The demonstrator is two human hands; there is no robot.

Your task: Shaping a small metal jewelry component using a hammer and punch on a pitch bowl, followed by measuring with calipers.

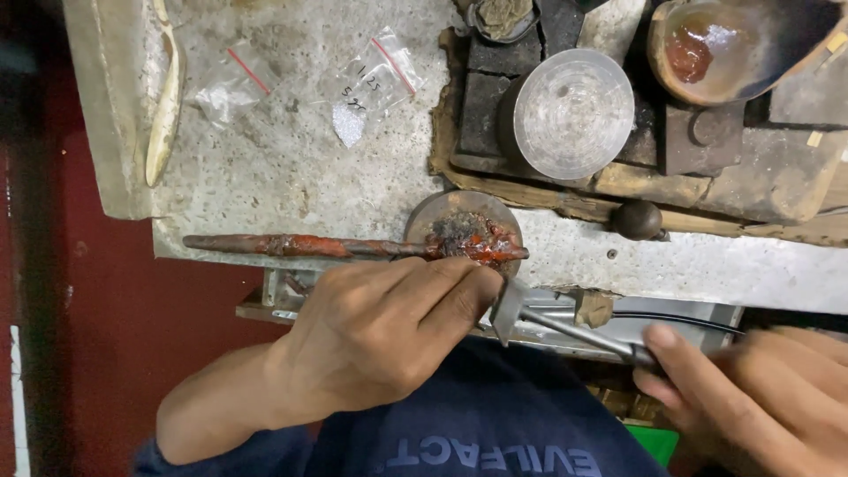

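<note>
At the near edge of the pale stone worktop (291,168) my left hand (389,331) is curled closed around a long stick caked in red wax (291,246), pressing its loaded end down onto a small round block (464,225). On that end, just past my fingertips, sits a dark grey, gritty cluster bedded in glossy red (459,231); it looks already seated in the wax, though I cannot tell how finely it has been worked. My right hand (751,393) is clenched on the handle of a slim metal tool (565,325) with a cable trailing off to the right, and its flat tip hangs just beside the wax end, close but, as far as I can see, not touching. I judge the mounting done and the working of the cluster either just under way or about to start. Farther back lie two small clear bags (380,79), a ridged metal cylinder (570,113) and a bowl of red wax (720,49), all well apart from my hands
</note>
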